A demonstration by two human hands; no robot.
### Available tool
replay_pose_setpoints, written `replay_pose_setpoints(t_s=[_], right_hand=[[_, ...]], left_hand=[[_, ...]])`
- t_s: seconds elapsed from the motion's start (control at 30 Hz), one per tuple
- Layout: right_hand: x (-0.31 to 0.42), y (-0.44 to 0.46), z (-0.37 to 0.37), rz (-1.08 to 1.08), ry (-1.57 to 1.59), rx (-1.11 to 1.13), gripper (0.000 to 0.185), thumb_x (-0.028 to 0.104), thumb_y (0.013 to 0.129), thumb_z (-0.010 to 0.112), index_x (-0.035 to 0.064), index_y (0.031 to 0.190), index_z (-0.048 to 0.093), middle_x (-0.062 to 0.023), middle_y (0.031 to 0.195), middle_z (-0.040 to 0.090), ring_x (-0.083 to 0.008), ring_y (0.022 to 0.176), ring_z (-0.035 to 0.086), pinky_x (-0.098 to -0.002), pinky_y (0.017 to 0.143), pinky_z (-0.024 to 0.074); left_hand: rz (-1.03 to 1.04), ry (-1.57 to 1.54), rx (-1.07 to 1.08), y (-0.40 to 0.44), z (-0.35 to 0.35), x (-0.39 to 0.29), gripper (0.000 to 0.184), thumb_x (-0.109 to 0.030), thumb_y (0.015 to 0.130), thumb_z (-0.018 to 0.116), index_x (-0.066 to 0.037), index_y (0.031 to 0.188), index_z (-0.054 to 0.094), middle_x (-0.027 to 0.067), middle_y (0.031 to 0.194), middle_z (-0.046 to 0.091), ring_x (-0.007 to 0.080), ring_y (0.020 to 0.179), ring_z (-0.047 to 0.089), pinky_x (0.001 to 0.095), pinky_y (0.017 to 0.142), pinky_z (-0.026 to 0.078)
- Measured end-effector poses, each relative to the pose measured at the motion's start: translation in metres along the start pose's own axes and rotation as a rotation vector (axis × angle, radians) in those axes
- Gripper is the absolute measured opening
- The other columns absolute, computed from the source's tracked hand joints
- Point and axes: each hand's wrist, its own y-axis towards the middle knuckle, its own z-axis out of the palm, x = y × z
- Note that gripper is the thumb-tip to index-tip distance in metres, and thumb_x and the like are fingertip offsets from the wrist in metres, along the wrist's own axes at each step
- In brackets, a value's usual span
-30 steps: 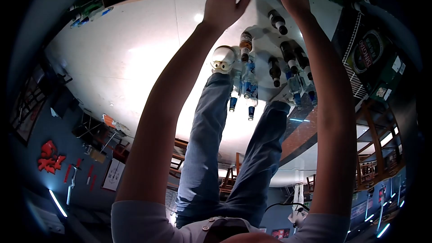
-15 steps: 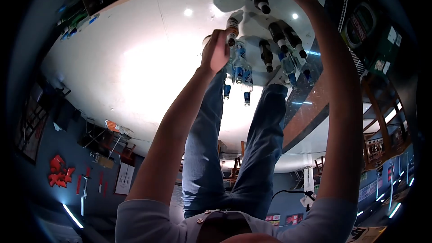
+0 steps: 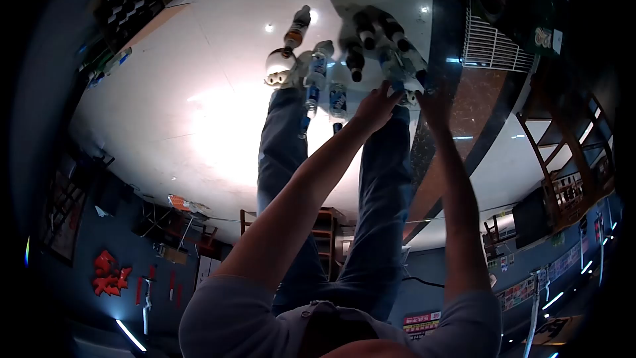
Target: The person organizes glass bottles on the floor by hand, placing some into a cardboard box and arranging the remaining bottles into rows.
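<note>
My left hand (image 3: 379, 106) reaches over my right leg, its fingers bent at the neck of a clear bottle with blue markings (image 3: 391, 64). Beside it, my right hand (image 3: 432, 107) is at the neck end of another bottle (image 3: 415, 63); its fingers are dark and blurred, so the grip is hidden. Dark bottles (image 3: 364, 30) stand just beyond, with another dark bottle (image 3: 354, 63) closer. To the left are a clear blue-labelled bottle (image 3: 319, 63) and a second clear one (image 3: 338, 101). Farther left is an amber bottle with a white label (image 3: 298, 26), untouched.
A carton of bottles (image 3: 129, 3) lies at the upper left of the pale floor (image 3: 165, 93). My shoe (image 3: 281, 63) is beside the bottles. On the right are a white wire rack (image 3: 493, 43), a dark green cabinet (image 3: 536, 6) and a wooden chair (image 3: 563, 139).
My left hand has let go of the amber bottle and moved right. My right hand has left a dark bottle at the far right and drawn back toward me. The view has shifted too.
</note>
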Motion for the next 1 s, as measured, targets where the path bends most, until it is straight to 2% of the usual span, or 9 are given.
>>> replay_pose_setpoints(t_s=[0.03,0.2,0.43,0.6,0.7,0.8,0.87,0.97,1.0], right_hand=[[0.033,-0.009,-0.021,0.116,0.009,0.066,0.061,0.025,0.075,0.071,0.0069,0.128,0.045,-0.0198,0.124,0.052,-0.0382,0.111,0.055,-0.0455,0.091,0.0474],[0.009,-0.003,0.021,-0.117,0.113,-0.118,0.041,0.009,0.08,0.064,0.0102,0.12,0.054,-0.0163,0.108,0.061,-0.0331,0.092,0.064,-0.04,0.074,0.0536],[0.006,0.001,0.009,-0.129,0.199,-0.237,0.033,0.005,0.081,0.06,0.0136,0.113,0.059,-0.014,0.095,0.067,-0.0344,0.083,0.066,-0.043,0.067,0.0536],[0.01,-0.002,-0.032,-0.137,0.141,-0.236,0.03,0.004,0.082,0.059,0.0092,0.112,0.058,-0.0136,0.103,0.064,-0.0335,0.088,0.065,-0.0419,0.069,0.0548],[0.016,0.005,-0.059,-0.074,0.149,-0.195,0.03,0.006,0.082,0.06,0.0085,0.112,0.058,-0.0155,0.102,0.064,-0.0346,0.087,0.065,-0.042,0.07,0.0547],[0.023,0.024,-0.081,-0.266,0.091,-0.37,0.028,0.007,0.083,0.061,0.008,0.111,0.059,-0.0172,0.097,0.066,-0.0355,0.08,0.066,-0.0417,0.065,0.0553],[0.033,0.041,-0.092,-0.423,0.012,-0.514,0.024,0.01,0.085,0.061,0.0084,0.108,0.061,-0.0152,0.09,0.067,-0.0331,0.074,0.067,-0.039,0.062,0.0554],[0.066,0.05,-0.122,-0.329,0.098,-0.374,0.024,0.012,0.086,0.06,0.0081,0.109,0.06,-0.0149,0.094,0.067,-0.0316,0.076,0.068,-0.0381,0.063,0.0558],[0.072,0.057,-0.117,-0.324,0.095,-0.375,0.024,0.012,0.086,0.06,0.0081,0.109,0.06,-0.0149,0.094,0.067,-0.0316,0.076,0.068,-0.0381,0.063,0.0558]], left_hand=[[0.003,0.046,-0.009,0.007,0.017,-0.004,0.063,-0.009,0.074,0.07,-0.018,0.131,0.045,0.017,0.13,0.037,0.0355,0.102,0.058,0.0433,0.08,0.054],[-0.13,0.016,-0.069,0.026,0.043,-0.017,0.026,-0.013,0.085,0.053,-0.012,0.111,0.059,0.0184,0.112,0.052,0.0362,0.095,0.06,0.0437,0.075,0.053],[-0.01,0.126,-0.138,0.019,0.018,-0.003,0.027,-0.017,0.088,0.055,-0.012,0.114,0.056,0.0147,0.1,0.06,0.0307,0.092,0.063,0.042,0.076,0.052],[-0.09,0.001,-0.168,-0.014,-0.065,-0.054,0.031,-0.021,0.086,0.063,-0.008,0.114,0.057,0.0147,0.094,0.062,0.0313,0.083,0.064,0.0385,0.072,0.053],[0.008,-0.05,-0.389,-0.038,-0.123,-0.074,0.035,-0.02,0.083,0.068,-0.007,0.113,0.057,0.0145,0.092,0.063,0.0285,0.082,0.066,0.0356,0.07,0.054],[-0.038,-0.107,-0.486,-0.057,-0.194,-0.098,0.036,-0.021,0.082,0.072,-0.007,0.112,0.059,0.0113,0.089,0.064,0.0212,0.083,0.067,0.0318,0.068,0.055],[0.045,-0.072,-0.583,-0.064,-0.239,-0.112,0.036,-0.014,0.079,0.075,-0.004,0.11,0.06,0.0119,0.094,0.064,0.0178,0.084,0.067,0.0279,0.069,0.056],[0.079,0.066,-0.673,-0.065,-0.292,-0.121,0.037,-0.006,0.078,0.074,-0.001,0.112,0.061,0.0125,0.102,0.065,0.0157,0.088,0.066,0.0249,0.075,0.056],[0.211,-0.2,-0.749,-0.057,-0.298,-0.11,0.035,-0.001,0.08,0.072,0.0,0.113,0.06,0.0108,0.103,0.065,0.0137,0.09,0.064,0.023,0.074,0.055]])
